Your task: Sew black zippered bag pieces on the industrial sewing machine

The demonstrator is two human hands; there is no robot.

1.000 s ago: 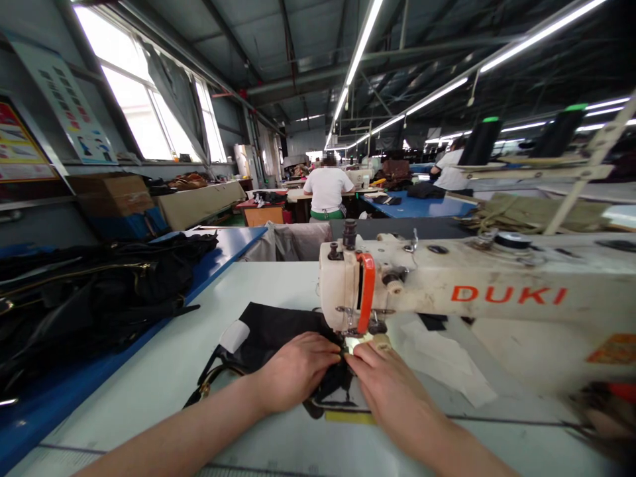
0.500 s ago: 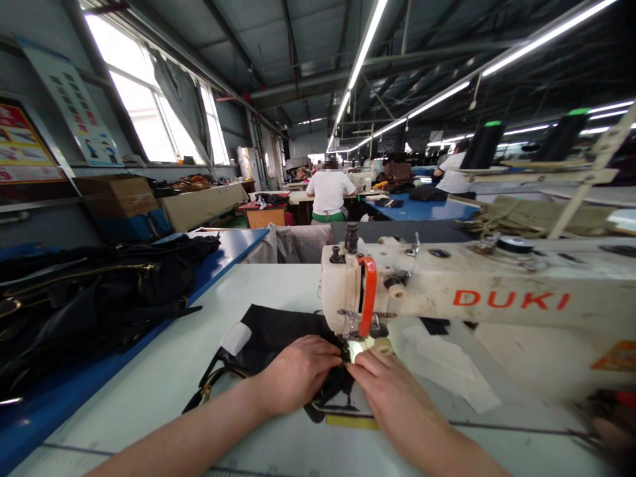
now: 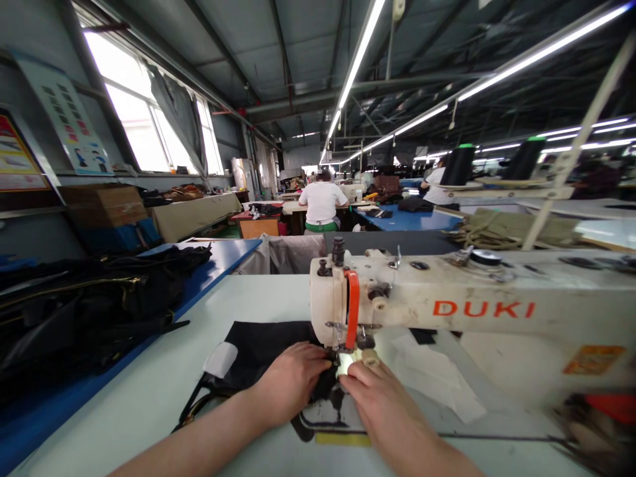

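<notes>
A cream sewing machine (image 3: pixel 447 298) marked DUKI stands on the pale table (image 3: pixel 149 384). Under its needle lies a black fabric piece (image 3: pixel 258 344) with a white patch and a strap trailing to the left. My left hand (image 3: pixel 293 381) rests on the black fabric just left of the needle, fingers curled down and pressing it. My right hand (image 3: pixel 377 404) lies on the fabric right in front of the presser foot, its fingertips pinched at the cloth by the needle. The two hands almost touch.
A heap of black bags (image 3: pixel 84 305) lies on the blue table at the left. White paper pieces (image 3: pixel 432 377) lie under the machine arm. A person in a white shirt (image 3: pixel 321 205) sits at a far bench. Thread cones (image 3: pixel 457 165) stand at the back right.
The camera has tilted up and shifted slightly, so machine and hands sit lower and more to the left. Both hands stay on the fabric at the needle.
</notes>
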